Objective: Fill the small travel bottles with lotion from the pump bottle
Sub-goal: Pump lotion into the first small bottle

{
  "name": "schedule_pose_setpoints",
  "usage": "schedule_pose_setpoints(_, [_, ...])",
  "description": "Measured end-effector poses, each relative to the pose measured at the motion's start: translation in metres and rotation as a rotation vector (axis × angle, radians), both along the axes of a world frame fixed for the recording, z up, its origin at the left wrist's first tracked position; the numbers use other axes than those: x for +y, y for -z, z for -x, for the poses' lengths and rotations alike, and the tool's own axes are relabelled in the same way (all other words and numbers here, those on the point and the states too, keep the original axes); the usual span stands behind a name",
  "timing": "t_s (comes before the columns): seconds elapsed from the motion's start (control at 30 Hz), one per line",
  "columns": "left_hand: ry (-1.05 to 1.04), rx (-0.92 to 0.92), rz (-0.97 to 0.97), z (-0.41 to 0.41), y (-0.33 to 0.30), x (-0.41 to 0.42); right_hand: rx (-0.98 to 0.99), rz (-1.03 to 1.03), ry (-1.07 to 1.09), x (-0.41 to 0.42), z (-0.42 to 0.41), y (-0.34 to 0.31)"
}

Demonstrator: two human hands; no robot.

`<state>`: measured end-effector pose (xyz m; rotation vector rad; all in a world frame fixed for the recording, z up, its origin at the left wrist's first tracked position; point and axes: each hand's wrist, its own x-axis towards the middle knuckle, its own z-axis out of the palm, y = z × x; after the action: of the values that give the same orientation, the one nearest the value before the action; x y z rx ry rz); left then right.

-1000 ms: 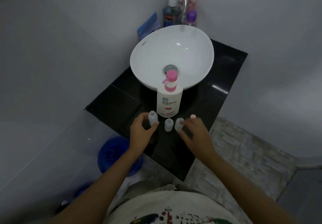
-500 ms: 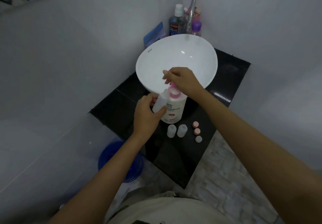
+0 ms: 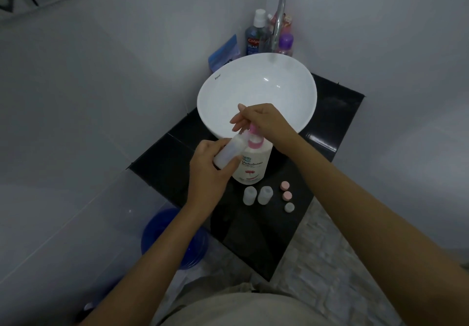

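A white pump bottle [image 3: 252,162] with a pink pump stands on the black counter [image 3: 256,226] in front of the basin. My right hand [image 3: 264,121] rests on top of the pink pump head and hides most of it. My left hand [image 3: 208,171] holds a small translucent travel bottle [image 3: 229,152], tilted, with its mouth up against the pump spout. Two more small travel bottles [image 3: 256,195] stand uncapped just in front of the pump bottle. Three small caps [image 3: 286,196], two pink and one pale, lie in a row to their right.
A white basin [image 3: 256,92] sits behind the pump bottle with a chrome tap [image 3: 278,25] over it. A mouthwash bottle [image 3: 255,35], a purple-capped bottle [image 3: 286,41] and a blue packet [image 3: 223,51] stand in the corner. A blue bucket [image 3: 172,239] is on the floor at lower left.
Both hands rose from the counter: the left lifted one travel bottle to the pump spout, and the right went onto the pump head. Three caps now show on the counter.
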<state>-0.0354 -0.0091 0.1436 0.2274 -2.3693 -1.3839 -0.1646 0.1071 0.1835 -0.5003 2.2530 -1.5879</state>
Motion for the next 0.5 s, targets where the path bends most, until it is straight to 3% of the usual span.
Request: schedule_pose_setpoints(0.5, [-0.003, 0.046, -0.165, -0.003, 0.004, 0.003, -0.055, 0.043, 0.078, -0.006, 0.001, 0.019])
